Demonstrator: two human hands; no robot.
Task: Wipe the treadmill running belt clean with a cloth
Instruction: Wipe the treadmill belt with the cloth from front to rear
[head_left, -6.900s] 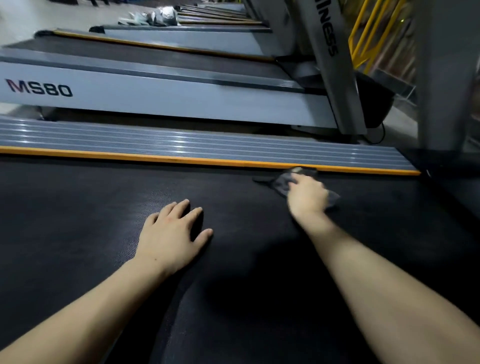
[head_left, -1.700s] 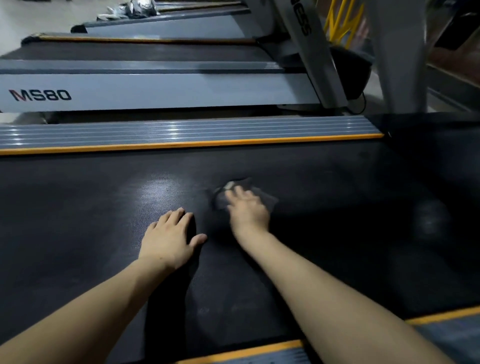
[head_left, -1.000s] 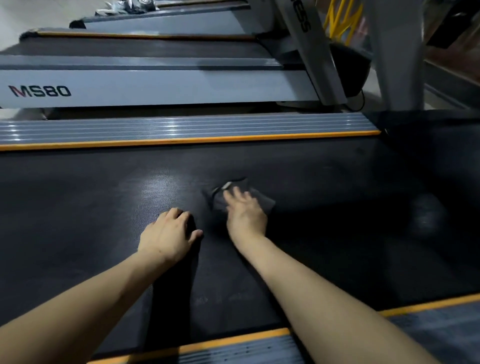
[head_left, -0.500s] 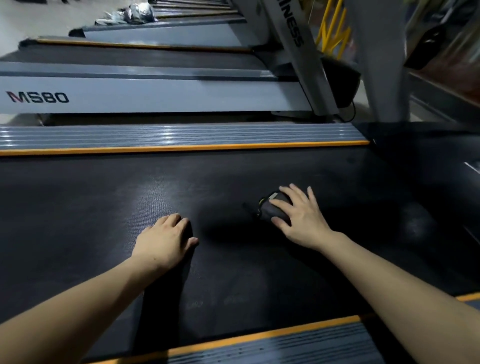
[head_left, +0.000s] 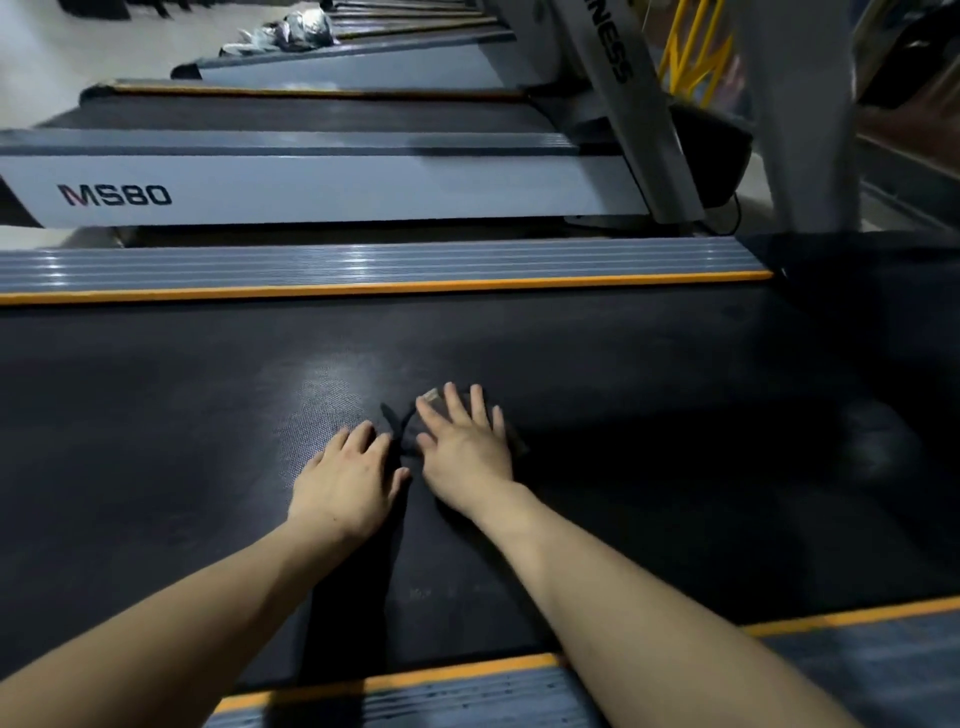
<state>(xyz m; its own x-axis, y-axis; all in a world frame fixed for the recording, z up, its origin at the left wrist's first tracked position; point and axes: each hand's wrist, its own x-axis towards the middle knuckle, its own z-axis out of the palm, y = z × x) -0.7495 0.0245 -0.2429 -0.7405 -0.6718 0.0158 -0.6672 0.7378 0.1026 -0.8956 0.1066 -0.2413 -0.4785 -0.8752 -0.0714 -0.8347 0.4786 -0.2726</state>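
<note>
Here the right hand (head_left: 466, 453) presses the cloth (head_left: 402, 431) flat on the belt (head_left: 156, 415); left hand (head_left: 347, 480) spread

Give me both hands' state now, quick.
Left hand: open, flat on the belt, holding nothing.
Right hand: open, pressing the cloth down.

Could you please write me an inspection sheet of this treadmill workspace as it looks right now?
Surface: black belt, a shiny patch ahead of the left hand.
Job's things: dark cloth flat on the belt, mostly under the right hand.
Clutter: crumpled bundle on the floor, far back.
Hands: left hand rests on the belt; right hand presses the cloth, fingers straight.
Cables: black cable by the next treadmill's base.
Surroundings: MS80 treadmill, yellow railing.
</note>
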